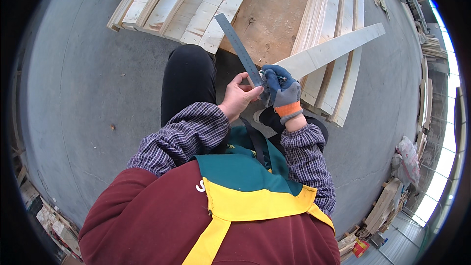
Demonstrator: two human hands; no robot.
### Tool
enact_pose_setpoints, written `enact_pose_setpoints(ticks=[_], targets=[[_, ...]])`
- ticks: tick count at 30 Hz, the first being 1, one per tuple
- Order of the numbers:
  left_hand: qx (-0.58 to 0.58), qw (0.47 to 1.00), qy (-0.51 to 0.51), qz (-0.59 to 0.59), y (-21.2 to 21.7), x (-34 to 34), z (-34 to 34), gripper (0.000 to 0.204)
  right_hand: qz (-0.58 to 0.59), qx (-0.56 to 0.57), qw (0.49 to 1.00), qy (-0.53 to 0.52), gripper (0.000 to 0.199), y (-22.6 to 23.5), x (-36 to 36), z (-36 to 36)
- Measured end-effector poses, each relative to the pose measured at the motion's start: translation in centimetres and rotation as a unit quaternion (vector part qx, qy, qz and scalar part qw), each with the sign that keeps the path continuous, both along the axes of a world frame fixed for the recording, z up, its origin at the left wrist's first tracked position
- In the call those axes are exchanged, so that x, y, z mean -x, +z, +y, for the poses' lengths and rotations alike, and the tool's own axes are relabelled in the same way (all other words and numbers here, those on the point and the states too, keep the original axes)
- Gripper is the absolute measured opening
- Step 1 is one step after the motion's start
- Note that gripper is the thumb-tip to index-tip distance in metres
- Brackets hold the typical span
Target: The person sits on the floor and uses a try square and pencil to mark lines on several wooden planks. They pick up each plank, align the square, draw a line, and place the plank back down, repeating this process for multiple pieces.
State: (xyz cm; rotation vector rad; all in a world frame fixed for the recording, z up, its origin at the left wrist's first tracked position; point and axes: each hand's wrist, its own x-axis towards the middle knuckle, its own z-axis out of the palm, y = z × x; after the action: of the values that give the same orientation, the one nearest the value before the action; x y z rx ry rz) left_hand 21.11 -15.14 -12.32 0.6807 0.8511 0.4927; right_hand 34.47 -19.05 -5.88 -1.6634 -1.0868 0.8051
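Maroon sweatshirt cloth (147,216) is filling the head view at 6 o'clock, with a green-and-yellow apron bib (255,205) lying over it. Checked sleeve covers (184,135) are wrapping both forearms, which are reaching up toward the centre. Bare, the left hand (238,96) is pinching the lower end of a steel ruler (238,45) between thumb and fingers; the ruler is slanting away toward 11 o'clock. Just beside it the right hand (282,86) — in a blue-grey work glove with an orange cuff — is curling its fingers around a slim dark implement (281,78), too small to identify. That hand is sitting at the near end of a tapered plywood strip (338,51), which is pointing toward 2 o'clock and crossing over a right-hand row of plywood strips (329,19). Another row of strips (196,2) is fanning out at 11 o'clock; between the rows a brown wooden panel (274,7) is showing at 12. Concrete floor (98,118) is spreading toward 9 o'clock, and a pale plastic bag (407,159) is slumping near 4.
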Motion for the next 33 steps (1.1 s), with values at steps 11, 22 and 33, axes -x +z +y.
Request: enact_pose_setpoints(ticks=[11, 22, 33], targets=[[0.024, 1.0, 0.009, -0.001, 0.1, 0.0, 0.3, 0.063, -0.004, -0.005, 1.0, 0.023, 0.017, 0.5, -0.7, -1.7], [0.018, 1.0, 0.01, 0.003, -0.3, -0.1, 0.2, 0.059, -0.003, 0.075, 0.997, 0.019, 0.018, 0.7, -2.0, -5.8], [0.001, 1.0, 0.011, 0.008, -0.2, -0.1, 0.1, 0.058, -0.035, 0.032, 0.999, 0.015, 0.016, 0.3, -0.8, -1.1]])
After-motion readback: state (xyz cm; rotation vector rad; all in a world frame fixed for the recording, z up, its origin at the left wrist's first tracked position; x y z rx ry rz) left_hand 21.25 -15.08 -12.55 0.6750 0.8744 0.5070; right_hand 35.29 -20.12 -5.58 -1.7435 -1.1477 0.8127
